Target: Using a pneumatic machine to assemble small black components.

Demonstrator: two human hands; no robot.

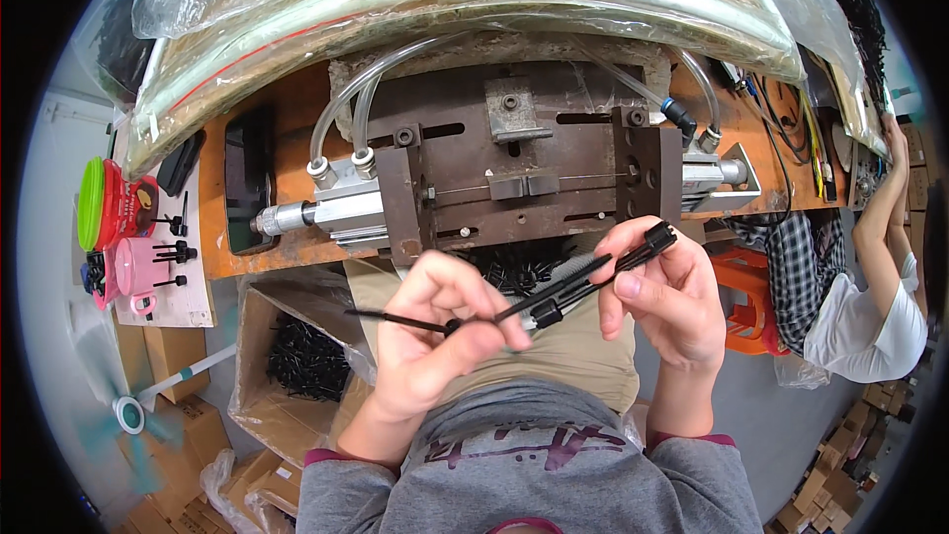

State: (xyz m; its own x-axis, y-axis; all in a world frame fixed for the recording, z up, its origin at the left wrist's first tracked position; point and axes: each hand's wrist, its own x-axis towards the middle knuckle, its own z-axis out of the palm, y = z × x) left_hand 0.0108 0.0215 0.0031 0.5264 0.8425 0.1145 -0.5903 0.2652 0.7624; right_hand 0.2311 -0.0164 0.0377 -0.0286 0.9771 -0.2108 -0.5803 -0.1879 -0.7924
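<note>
Both my hands are raised over my lap, in front of a brown metal fixture (pixel 465 129). My left hand (pixel 430 331) pinches thin black rods (pixel 395 319) between thumb and fingers; one tapered end points out to the left. Fingers of my right hand (pixel 677 302) close round a black rod with a thicker, notched end (pixel 660 234). Several rods cross between the hands, one with a dark tapered tip (pixel 578 282) and one with a black collar (pixel 547 313). Their exact kind and number I cannot make out.
Air cylinders (pixel 351 218) with clear hoses flank the fixture on an orange bench (pixel 297 109). A dark phone (pixel 249 178) and a pink cup (pixel 136 267) stand left. A carton (pixel 252 366) of black parts lies below, near a fan (pixel 129 415). A co-worker (pixel 860 326) sits right, beside an orange stool (pixel 741 302).
</note>
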